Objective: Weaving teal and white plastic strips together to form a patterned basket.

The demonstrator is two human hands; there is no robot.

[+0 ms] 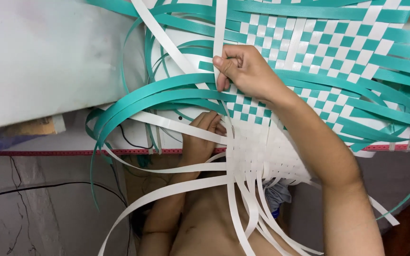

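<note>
Nearest, loose white strips (243,208) hang down over the person's bare front, fanning out from the lower edge of a woven mat (281,142). Just above them the left hand (204,137) lies partly behind the strips at the mat's left edge, fingers pressed together and curled against the weave; whether it grips a single strip cannot be told. Higher up, the right hand (243,68) rests on the mat, thumb and fingers pinching an upright white strip (220,28) that runs up to the top of the view. Around both hands, long teal strips (138,102) curve out to the left and droop in loops. The mat itself is a checker of teal and white near the right hand and plain white lower down, spreading toward the upper right, where more teal ends stick out. Beyond it lie a white board (48,61) and a red ruler-like edge (72,152).
</note>
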